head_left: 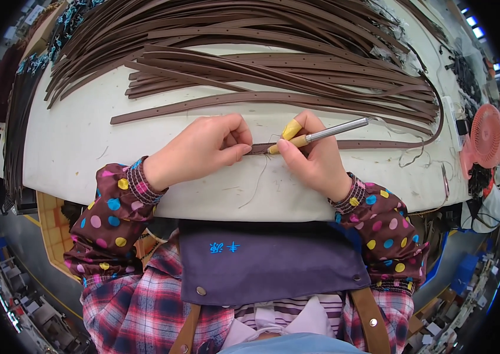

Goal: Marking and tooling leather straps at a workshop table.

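The left hand (200, 150) lay on the near part of the white table (73, 141), its fingers curled together and pinched on the end of a brown strap (356, 144). That strap ran from the pinch off to the right along the table's near side, then curved up and back at the far right edge. The right hand (315, 156) sat just beside the left, almost touching it, with the strap end between them. Its fingers were clamped on a tool (335, 130) with a metal shaft and a yellowish grip; the tool's tip met the strap right at the left thumb, and the shaft pointed up and to the right. A yellow cot (291, 129) covered one right fingertip, resting on the tool.

A thin thread (256, 183) trailed from the strap end down across the table toward the near edge. Beyond the hands lay a big pile of straps (250, 53) of the same brown, fanned across the far half of the table, several with rows of small holes. A pink fan (487, 137) stood at the table's right end. Both forearms wore dotted sleeves (111, 215), brown with pink, yellow and blue spots, and a purple apron (268, 259) hung below the table edge.
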{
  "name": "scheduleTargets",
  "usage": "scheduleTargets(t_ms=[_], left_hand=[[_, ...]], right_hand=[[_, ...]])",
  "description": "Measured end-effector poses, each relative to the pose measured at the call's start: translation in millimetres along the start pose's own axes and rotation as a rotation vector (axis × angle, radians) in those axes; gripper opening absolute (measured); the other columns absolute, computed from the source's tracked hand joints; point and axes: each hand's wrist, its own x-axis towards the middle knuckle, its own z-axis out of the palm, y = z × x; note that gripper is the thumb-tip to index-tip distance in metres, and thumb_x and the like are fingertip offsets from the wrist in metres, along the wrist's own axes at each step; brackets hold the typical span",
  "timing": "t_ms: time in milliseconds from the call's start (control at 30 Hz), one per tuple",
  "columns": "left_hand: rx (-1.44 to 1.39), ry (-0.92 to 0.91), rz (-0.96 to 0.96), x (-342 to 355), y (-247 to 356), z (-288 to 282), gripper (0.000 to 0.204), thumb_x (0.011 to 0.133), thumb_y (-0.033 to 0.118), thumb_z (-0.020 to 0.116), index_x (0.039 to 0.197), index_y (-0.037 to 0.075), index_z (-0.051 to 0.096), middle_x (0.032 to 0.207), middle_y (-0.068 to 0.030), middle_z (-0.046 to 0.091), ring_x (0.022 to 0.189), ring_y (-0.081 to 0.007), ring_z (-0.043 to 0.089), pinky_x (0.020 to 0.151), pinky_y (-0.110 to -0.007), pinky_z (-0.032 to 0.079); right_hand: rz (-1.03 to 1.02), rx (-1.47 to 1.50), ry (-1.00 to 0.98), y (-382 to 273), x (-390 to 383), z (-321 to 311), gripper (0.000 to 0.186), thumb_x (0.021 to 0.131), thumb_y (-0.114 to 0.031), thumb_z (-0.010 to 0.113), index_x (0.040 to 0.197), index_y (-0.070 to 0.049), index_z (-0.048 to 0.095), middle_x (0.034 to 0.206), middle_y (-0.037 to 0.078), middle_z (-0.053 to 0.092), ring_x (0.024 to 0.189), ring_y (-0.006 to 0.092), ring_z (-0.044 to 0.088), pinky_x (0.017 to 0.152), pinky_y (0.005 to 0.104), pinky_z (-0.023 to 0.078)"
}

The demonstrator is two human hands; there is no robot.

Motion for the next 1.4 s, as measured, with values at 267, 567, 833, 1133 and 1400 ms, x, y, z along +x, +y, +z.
scheduleTargets(t_ms=[267, 567, 833, 1133, 1400], left_hand=[[0.220, 0.085, 0.155, -11, 4, 10, 0.014, 0.080, 0.003, 0.067, 0.092, 0.003, 0.060, 0.087, -0.0053, 0.061, 0.071, -0.0163, 0.061, 0.061, -0.029, 0.051], [0.801, 0.178, 0.570, -27, -12, 5, 0.028, 0.074, 0.003, 0.063, 0.101, 0.009, 0.069, 0.097, -0.0023, 0.064, 0.074, -0.0178, 0.063, 0.062, -0.029, 0.052], [0.888, 0.144, 0.599, -26, -10, 4, 0.037, 0.071, 0.003, 0.062, 0.108, 0.009, 0.067, 0.100, -0.0030, 0.062, 0.073, -0.0172, 0.061, 0.064, -0.028, 0.052], [0.935, 0.103, 0.664, -23, -14, -1, 0.034, 0.073, 0.009, 0.061, 0.107, 0.010, 0.066, 0.098, 0.0009, 0.059, 0.075, -0.0134, 0.058, 0.064, -0.027, 0.050], [0.727, 0.182, 0.415, -9, 7, 7, 0.016, 0.076, 0.013, 0.074, 0.089, 0.011, 0.065, 0.084, -0.0006, 0.063, 0.069, -0.0182, 0.062, 0.059, -0.029, 0.050]], right_hand=[[0.077, 0.121, 0.016, -3, 1, -4, 0.017, 0.088, -0.009, 0.061, 0.092, -0.003, 0.046, 0.078, 0.002, 0.058, 0.068, 0.0056, 0.053, 0.060, 0.0218, 0.044], [0.060, 0.097, -0.020, -1, 2, -7, 0.013, 0.089, -0.008, 0.059, 0.091, -0.004, 0.047, 0.076, 0.002, 0.058, 0.066, 0.0050, 0.053, 0.058, 0.0209, 0.043], [0.004, 0.116, -0.002, 4, 3, -5, 0.013, 0.088, -0.008, 0.059, 0.089, -0.004, 0.047, 0.075, 0.002, 0.059, 0.064, 0.0044, 0.052, 0.056, 0.0200, 0.042], [-0.012, 0.099, 0.004, 3, 2, -6, 0.014, 0.088, -0.008, 0.060, 0.089, -0.003, 0.047, 0.075, 0.003, 0.060, 0.065, 0.0047, 0.054, 0.056, 0.0204, 0.043], [-0.004, 0.127, -0.009, 3, 3, -7, 0.014, 0.088, -0.008, 0.060, 0.090, -0.004, 0.047, 0.076, 0.003, 0.059, 0.066, 0.0047, 0.054, 0.057, 0.0206, 0.043]])
